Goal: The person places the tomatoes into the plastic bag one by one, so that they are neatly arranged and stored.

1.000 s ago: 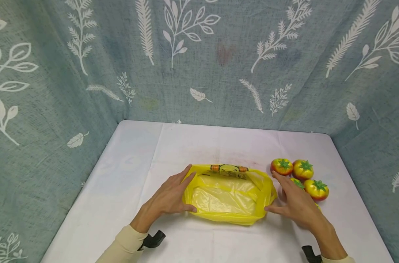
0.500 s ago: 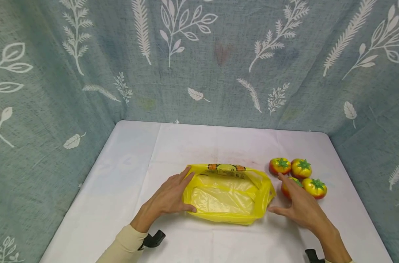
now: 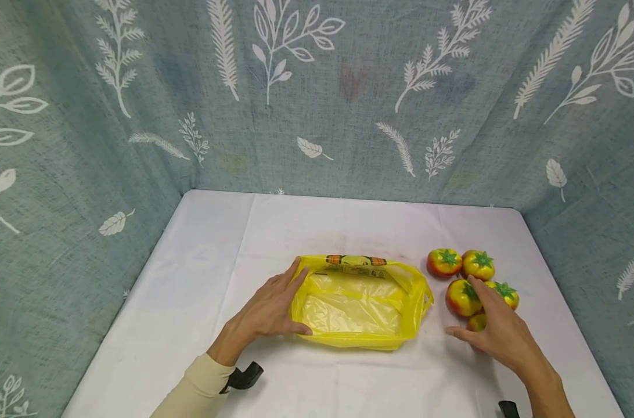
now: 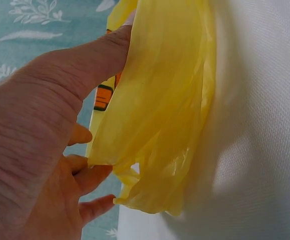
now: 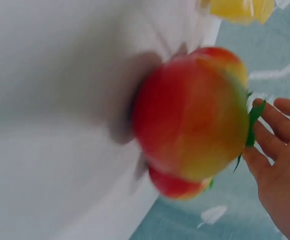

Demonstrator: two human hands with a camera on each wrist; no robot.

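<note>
A yellow plastic bag lies mid-table with its mouth open upward. My left hand holds its left end, fingers at the far corner and thumb at the near rim. In the left wrist view the thumb passes behind the bag's yellow wall. My right hand reaches over a group of red-and-yellow toy tomatoes with green leaf tops, fingers spread and gripping nothing. Nearest it are a tomato left of its fingers and another partly hidden beneath. In the right wrist view, fingertips appear close to a large tomato's leaves; contact is unclear.
Two more tomatoes sit behind the hand, and another is partly covered by it. White cloth covers the table. Blue-grey leaf-patterned curtains stand around the back and sides. A black mount is at the left wrist.
My right hand has left the bag's right end and moved right, over the near tomatoes. My left hand has stayed at the bag's left end.
</note>
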